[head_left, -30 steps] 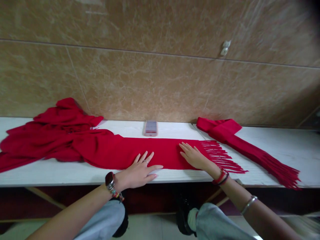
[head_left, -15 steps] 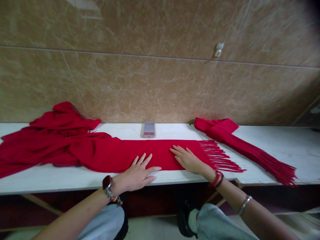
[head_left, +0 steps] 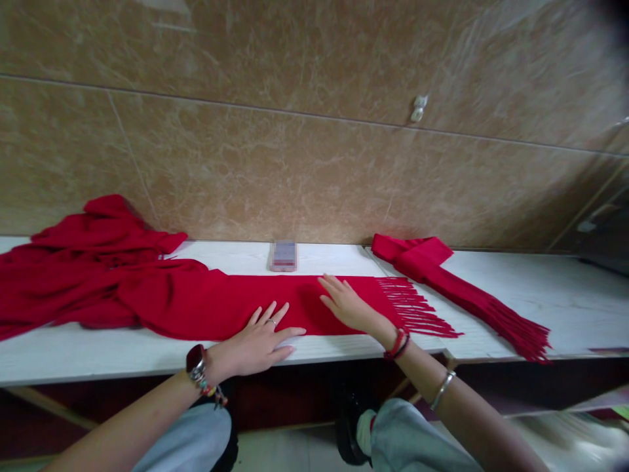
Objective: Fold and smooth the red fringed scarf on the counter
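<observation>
Both hands [head_left: 304, 324] flat — red scarf [head_left: 236, 300]

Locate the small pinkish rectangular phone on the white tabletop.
Head view: the pinkish phone lies centre-back by the marble wall, just behind the red fringed scarf, beyond the right hand.

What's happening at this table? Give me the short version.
A person has both hands laid open on a red scarf stretched along a white table. The left hand rests at the scarf's near edge, and the right hand lies flat on it close to the fringe. The scarf's far left end lies bunched up. A second red scarf lies to the right, and a phone sits by the wall.
</observation>
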`<state>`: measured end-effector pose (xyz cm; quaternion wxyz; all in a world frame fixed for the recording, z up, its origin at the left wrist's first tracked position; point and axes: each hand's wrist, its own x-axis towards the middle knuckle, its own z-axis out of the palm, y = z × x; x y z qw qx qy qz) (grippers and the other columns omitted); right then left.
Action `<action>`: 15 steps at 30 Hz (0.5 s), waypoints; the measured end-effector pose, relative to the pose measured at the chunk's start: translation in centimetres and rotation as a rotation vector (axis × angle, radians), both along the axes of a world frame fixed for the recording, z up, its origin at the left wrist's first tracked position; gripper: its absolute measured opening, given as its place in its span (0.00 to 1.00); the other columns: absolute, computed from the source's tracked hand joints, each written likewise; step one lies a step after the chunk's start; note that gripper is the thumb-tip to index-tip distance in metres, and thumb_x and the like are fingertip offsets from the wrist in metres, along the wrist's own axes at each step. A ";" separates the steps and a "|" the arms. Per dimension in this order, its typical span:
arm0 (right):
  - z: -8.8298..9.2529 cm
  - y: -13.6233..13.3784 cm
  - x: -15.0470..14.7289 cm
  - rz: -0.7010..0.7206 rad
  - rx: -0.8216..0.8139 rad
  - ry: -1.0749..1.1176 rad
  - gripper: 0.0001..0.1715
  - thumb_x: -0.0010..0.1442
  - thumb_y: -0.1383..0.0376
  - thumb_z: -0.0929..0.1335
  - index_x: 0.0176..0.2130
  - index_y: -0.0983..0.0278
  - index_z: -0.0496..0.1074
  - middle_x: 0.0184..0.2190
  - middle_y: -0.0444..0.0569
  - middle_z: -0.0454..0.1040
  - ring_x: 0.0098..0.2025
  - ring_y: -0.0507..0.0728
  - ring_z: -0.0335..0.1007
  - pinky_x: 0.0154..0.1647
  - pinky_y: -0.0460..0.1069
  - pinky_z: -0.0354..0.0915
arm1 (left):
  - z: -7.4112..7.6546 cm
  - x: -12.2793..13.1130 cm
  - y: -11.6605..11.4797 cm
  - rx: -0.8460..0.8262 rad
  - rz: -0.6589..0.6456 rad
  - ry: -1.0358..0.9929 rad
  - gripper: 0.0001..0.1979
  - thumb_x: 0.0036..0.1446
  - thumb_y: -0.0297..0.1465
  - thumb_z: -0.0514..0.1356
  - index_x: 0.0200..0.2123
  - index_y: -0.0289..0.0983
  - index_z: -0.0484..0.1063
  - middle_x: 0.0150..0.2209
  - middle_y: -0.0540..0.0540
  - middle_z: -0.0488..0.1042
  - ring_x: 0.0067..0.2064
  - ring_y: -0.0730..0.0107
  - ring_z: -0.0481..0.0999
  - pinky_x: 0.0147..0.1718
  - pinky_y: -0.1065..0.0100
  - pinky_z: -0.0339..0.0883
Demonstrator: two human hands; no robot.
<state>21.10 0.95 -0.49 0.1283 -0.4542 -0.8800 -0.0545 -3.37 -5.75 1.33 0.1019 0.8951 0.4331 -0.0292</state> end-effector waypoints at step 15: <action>-3.5 3.3 10.7 -0.292 -0.044 -0.151 0.27 0.64 0.61 0.50 0.61 0.61 0.50 0.61 0.53 0.52 0.61 0.60 0.47 0.54 0.62 0.55 | 0.3 0.2 -0.2 -0.023 -0.003 -0.016 0.22 0.62 0.44 0.44 0.59 0.56 0.49 0.65 0.48 0.34 0.63 0.48 0.34 0.56 0.44 0.36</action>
